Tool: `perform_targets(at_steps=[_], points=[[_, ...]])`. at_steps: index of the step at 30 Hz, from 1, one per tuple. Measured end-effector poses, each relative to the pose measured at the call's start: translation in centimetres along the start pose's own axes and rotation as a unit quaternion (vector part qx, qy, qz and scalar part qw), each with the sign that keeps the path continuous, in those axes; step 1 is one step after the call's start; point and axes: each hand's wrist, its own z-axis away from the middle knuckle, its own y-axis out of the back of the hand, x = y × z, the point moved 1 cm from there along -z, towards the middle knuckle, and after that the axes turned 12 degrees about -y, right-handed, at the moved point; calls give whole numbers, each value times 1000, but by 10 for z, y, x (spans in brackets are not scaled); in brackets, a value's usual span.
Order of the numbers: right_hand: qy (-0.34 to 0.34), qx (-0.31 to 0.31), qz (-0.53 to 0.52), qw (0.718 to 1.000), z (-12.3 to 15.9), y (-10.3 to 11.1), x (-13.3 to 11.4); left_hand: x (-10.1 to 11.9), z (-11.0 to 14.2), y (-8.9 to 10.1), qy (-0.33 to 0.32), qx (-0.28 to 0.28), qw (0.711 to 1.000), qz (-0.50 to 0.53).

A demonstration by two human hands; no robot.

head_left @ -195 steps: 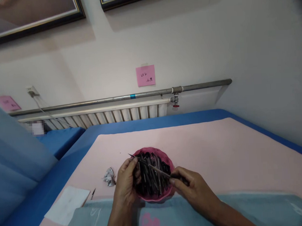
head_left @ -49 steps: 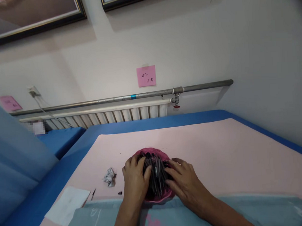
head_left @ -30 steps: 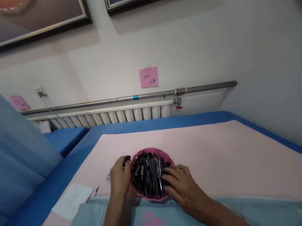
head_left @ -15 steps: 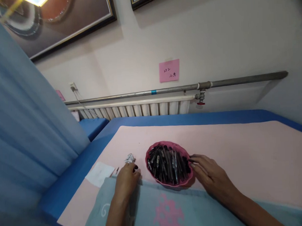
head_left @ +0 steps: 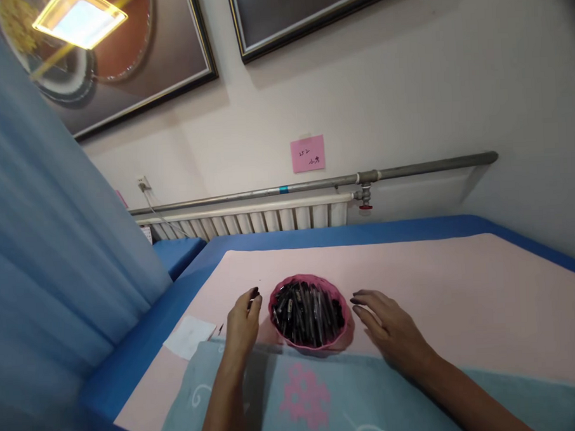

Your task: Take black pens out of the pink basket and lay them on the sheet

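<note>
A pink scalloped basket full of dark pens stands between my two hands. On its left is my left hand, dark at the fingertips, with thumb and forefinger slightly apart and nothing visible between them. My right hand hovers just off the basket's right side, its fingers stretched and spread, holding nothing. A gap shows between each hand and the rim. The crumpled white scrap seen earlier near my left hand does not show now; whether the hand covers it I cannot tell.
Pink sheeting covers the blue bed. A white paper lies at left beside a thin dark sliver. Teal cloth lies across the front. A blue curtain hangs left; a radiator and pipe run behind.
My right hand has come away from the basket's right rim and its fingers are apart. My left hand has moved forward beside the basket. The camera view has tilted up.
</note>
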Motion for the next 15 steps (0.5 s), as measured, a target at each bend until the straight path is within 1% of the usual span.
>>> perform_targets(at_steps=[3, 5, 7, 8, 10, 12, 13, 15], points=[[-44, 5, -12, 999, 12, 14, 5, -11, 17, 18, 26, 14, 1000, 2], [-81, -1, -24, 996, 26, 22, 8, -24, 38, 31, 61, 37, 997, -14], [-101, -19, -20, 994, 42, 26, 11, -38, 63, 42, 97, 67, 992, -34], [-107, -26, -13, 994, 49, 27, 12, -44, 74, 45, 102, 69, 991, -43], [-115, -43, 2, 992, 62, 25, 15, -50, 92, 47, 94, 56, 992, -57], [-119, -61, 18, 991, 69, 21, 16, -48, 95, 45, 74, 35, 993, -82], [-120, -68, 25, 990, 71, 19, 16, -45, 91, 43, 61, 23, 993, -102], [-124, -76, 39, 989, 72, 16, 14, -34, 72, 37, 31, -3, 988, -149]])
